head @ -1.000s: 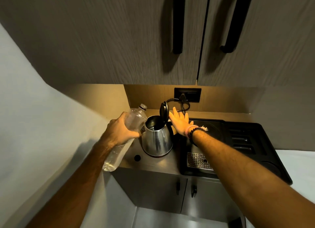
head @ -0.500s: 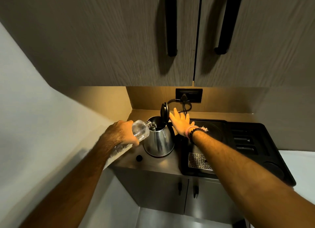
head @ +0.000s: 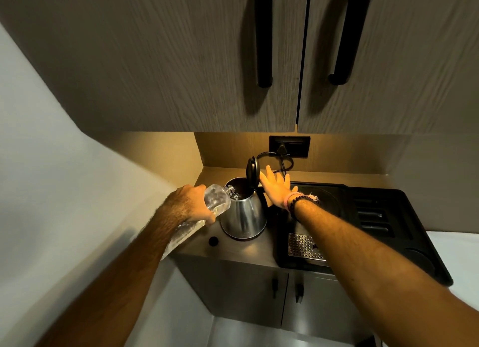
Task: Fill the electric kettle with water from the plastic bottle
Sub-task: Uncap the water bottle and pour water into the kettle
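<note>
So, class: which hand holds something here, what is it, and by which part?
The left hand grips the plastic bottle around its middle. The right hand holds nothing, fingers spread.

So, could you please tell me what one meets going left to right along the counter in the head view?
Left hand → bottle → kettle → right hand → black tray.
</note>
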`<state>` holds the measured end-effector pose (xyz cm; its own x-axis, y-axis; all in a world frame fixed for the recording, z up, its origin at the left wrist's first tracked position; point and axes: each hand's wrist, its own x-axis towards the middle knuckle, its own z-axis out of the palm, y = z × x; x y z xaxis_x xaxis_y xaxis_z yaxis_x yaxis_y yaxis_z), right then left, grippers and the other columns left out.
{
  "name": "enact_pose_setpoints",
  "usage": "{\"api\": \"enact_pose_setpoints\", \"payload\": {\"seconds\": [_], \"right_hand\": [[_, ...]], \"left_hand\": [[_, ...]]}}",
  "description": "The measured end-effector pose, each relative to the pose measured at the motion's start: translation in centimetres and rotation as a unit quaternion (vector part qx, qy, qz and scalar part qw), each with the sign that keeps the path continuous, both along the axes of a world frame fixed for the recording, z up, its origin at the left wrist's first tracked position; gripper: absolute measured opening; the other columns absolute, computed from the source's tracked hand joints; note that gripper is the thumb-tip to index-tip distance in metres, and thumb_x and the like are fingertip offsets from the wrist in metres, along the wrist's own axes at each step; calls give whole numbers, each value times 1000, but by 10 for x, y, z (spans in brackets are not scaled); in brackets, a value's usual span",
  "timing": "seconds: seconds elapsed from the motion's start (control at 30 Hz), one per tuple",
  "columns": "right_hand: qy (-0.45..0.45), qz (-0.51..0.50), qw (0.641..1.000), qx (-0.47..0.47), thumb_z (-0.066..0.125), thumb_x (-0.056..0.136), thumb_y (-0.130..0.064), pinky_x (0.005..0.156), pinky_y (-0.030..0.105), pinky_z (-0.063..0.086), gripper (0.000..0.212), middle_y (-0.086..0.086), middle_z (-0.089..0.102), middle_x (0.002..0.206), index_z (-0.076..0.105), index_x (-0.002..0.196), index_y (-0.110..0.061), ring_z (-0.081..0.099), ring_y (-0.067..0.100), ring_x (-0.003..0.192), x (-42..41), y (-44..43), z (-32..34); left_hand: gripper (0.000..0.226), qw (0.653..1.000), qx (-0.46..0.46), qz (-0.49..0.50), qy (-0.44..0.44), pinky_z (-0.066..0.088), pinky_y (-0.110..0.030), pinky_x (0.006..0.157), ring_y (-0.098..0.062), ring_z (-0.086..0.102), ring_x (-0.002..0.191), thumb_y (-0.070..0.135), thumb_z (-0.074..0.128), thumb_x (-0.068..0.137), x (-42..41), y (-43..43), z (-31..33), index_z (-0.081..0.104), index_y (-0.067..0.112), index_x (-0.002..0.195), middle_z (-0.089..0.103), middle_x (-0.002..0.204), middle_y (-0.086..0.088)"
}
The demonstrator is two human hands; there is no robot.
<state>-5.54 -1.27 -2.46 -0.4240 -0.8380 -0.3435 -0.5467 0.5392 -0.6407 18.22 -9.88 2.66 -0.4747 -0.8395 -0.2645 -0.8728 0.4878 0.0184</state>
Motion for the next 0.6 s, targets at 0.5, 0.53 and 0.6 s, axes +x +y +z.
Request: {"api": "enact_pose_setpoints", "payload": {"seconds": [0.5, 0.53, 0.6], "right_hand": [[-2, 1, 1000, -2, 9, 74, -89, 117, 68, -11, 100, 9, -5, 170, -3, 159, -38, -16, 36, 154, 1, 0, 1], [-3, 0, 1000, -2, 9, 72, -89, 117, 68, -11, 102, 9, -5, 170, -3, 159, -38, -16, 36, 154, 1, 0, 1], [-1, 2, 1000, -1, 9, 73, -90, 117, 68, -11, 101, 9, -5, 170, -4, 159, -38, -16, 36, 154, 1, 0, 1]], "left_hand": [[87, 1000, -10, 8, 11, 53, -40, 82, -23, 58, 96, 55, 82, 52, 3, -6, -6, 49, 23, 126, 63, 118, -6], [88, 1000, -12, 9, 10, 53, -40, 82, -23, 58, 96, 54, 82, 52, 3, -7, -7, 48, 23, 127, 63, 119, -6], [88, 1000, -16, 9, 8, 50, -38, 78, -21, 55, 91, 55, 82, 51, 3, -7, -8, 48, 23, 126, 64, 118, -5]]}}
